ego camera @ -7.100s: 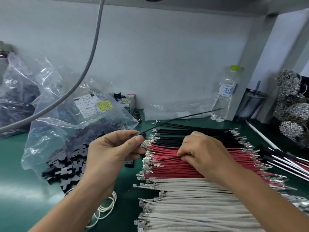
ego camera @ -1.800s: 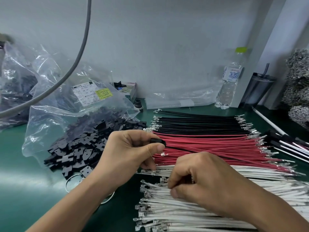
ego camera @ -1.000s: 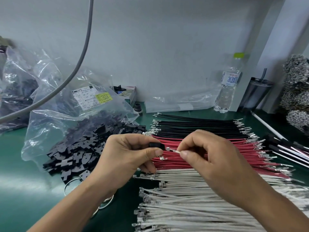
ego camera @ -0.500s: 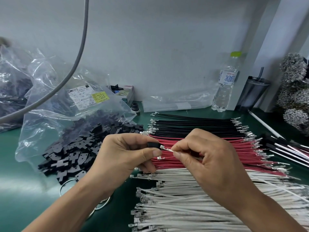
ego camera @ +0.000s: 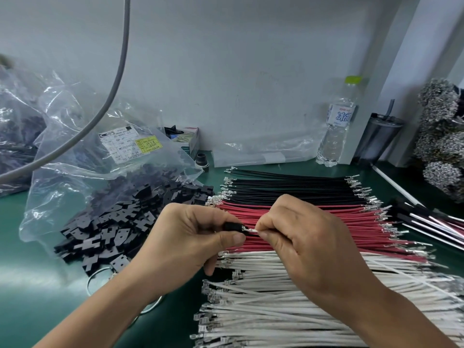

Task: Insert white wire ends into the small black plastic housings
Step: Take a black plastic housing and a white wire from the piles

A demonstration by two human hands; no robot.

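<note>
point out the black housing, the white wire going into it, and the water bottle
black housing (ego camera: 232, 226), head view, on its exposed black body between the fingers
white wire (ego camera: 251, 230), head view, on the short bare stretch
water bottle (ego camera: 336, 126), head view, on its label

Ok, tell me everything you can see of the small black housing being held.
The housing is a small, dark, matte piece that looks like plastic, mostly hidden in the left hand's grip, pinched between thumb and fingers. It is held above the red wires, its open end facing right. A white wire, pinched by the right hand, meets that end; how far it is seated cannot be told.
</note>
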